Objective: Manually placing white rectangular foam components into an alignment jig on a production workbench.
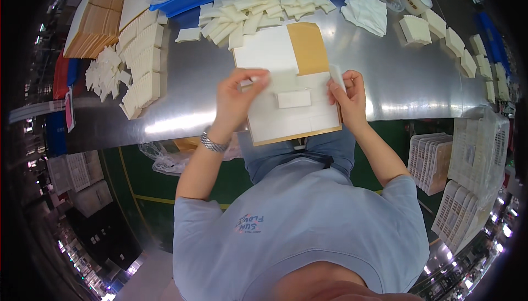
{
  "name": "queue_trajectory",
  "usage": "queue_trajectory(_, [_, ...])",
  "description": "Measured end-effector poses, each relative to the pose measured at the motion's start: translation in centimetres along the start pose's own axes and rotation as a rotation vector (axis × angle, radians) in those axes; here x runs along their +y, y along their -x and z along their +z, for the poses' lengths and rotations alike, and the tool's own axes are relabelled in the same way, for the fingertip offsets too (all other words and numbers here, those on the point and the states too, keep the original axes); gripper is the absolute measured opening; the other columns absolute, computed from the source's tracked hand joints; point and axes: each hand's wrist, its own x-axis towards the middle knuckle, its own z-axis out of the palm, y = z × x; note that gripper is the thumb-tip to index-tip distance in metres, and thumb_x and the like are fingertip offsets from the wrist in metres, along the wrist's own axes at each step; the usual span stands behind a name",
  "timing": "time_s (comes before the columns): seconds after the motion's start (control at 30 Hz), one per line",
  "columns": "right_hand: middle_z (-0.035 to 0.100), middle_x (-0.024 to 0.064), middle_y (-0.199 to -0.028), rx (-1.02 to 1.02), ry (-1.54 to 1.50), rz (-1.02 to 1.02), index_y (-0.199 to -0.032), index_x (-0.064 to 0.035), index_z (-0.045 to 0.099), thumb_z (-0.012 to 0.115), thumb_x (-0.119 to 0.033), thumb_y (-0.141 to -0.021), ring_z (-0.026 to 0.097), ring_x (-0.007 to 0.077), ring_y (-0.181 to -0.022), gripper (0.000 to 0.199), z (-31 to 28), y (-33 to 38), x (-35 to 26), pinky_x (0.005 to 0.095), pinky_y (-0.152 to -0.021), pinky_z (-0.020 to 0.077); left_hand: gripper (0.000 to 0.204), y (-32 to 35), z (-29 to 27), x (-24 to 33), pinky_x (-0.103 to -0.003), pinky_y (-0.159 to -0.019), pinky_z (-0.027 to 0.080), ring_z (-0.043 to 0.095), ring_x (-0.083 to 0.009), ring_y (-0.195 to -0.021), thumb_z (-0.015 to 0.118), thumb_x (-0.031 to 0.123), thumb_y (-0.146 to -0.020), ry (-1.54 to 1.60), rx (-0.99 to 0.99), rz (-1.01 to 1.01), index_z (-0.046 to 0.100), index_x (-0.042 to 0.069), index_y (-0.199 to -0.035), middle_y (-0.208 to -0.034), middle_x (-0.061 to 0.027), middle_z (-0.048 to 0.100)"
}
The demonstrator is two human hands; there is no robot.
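A white sheet with a brown backing (275, 128) lies at the table's front edge, overhanging it slightly. On it rests a small white rectangular block (294, 99). My left hand (235, 98) is over the sheet's left side, thumb and forefinger pinched together; a small pale bit shows at the fingers, too blurred to name. At the sheet's right edge my right hand (351, 98) holds a thin white rectangular piece (336, 77) upright between thumb and fingers. A tan brown panel (308, 48) shows at the sheet's far right part.
A loose heap of white rectangular pieces (242, 18) lies beyond the sheet, before a blue tray (187, 4). Stacked rows of white pieces (144, 53) and brown-edged sheets (96, 20) stand left. Rightward are a crumpled white cloth (364, 13), a white tub (417, 0) and more stacks (415, 29).
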Motion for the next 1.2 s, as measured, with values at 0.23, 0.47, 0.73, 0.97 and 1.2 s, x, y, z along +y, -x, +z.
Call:
queue_trajectory(0.23, [0.054, 0.0044, -0.111, -0.053, 0.101, -0.067, -0.110, -0.0090, 0.045, 0.075, 0.003, -0.088, 0.057, 0.0099, -0.099, 0.039, 1.0, 0.3, -0.7, 0.0240, -0.079, 0.0518, 0.012, 2.7, 3.3, -1.5, -0.032, -0.098, 0.046, 0.058, -0.0191, -0.112, 0.079, 0.011, -0.088, -0.199, -0.124, 0.101, 0.079, 0.008, -0.099, -0.112, -0.0049, 0.071])
queue_trajectory(0.47, [0.056, 0.0066, -0.122, 0.001, 0.176, 0.083, -0.111, -0.0047, 0.053, 0.072, 0.002, -0.091, 0.061, 0.0101, -0.091, 0.028, 0.2, 0.2, -0.3, 0.0242, -0.072, 0.0525, 0.041, 2.8, 3.6, -0.8, -0.036, -0.098, 0.049, 0.057, -0.0224, -0.121, 0.084, 0.010, -0.080, -0.226, -0.190, 0.144, 0.071, 0.009, -0.119, -0.127, -0.0071, 0.066])
queue_trajectory(0.73, [0.061, 0.0130, -0.129, -0.049, 0.174, -0.175, -0.108, -0.0019, 0.065, 0.070, 0.006, -0.089, 0.062, 0.0162, -0.101, 0.021, 1.4, 0.6, -1.0, 0.0279, -0.080, 0.0527, 0.055, 3.2, 3.1, -2.7, -0.036, -0.098, 0.051, 0.058, -0.0267, -0.119, 0.084, 0.008, -0.076, -0.257, -0.277, 0.263, 0.061, 0.013, -0.125, -0.129, -0.0065, 0.063])
queue_trajectory(0.97, [0.069, 0.0113, -0.121, -0.314, 0.666, -0.548, -0.109, -0.0047, 0.068, 0.080, 0.001, -0.077, 0.057, 0.0300, -0.113, 0.035, 3.0, 0.9, -1.9, 0.0391, -0.095, 0.0491, 0.052, 3.4, 3.0, -2.8, -0.035, -0.103, 0.047, 0.061, -0.0222, -0.120, 0.082, 0.005, -0.080, -0.237, -0.275, 0.196, 0.059, 0.007, -0.126, -0.127, -0.0081, 0.065])
queue_trajectory(1.2, [0.070, 0.0064, -0.122, -0.369, 0.726, -0.563, -0.112, -0.0066, 0.068, 0.082, -0.002, -0.077, 0.055, 0.0283, -0.111, 0.038, 3.5, 0.4, -1.7, 0.0373, -0.094, 0.0490, 0.052, 3.4, 3.1, -2.8, -0.035, -0.102, 0.048, 0.061, -0.0220, -0.119, 0.081, 0.004, -0.080, -0.236, -0.267, 0.198, 0.059, 0.007, -0.127, -0.127, -0.0079, 0.066])
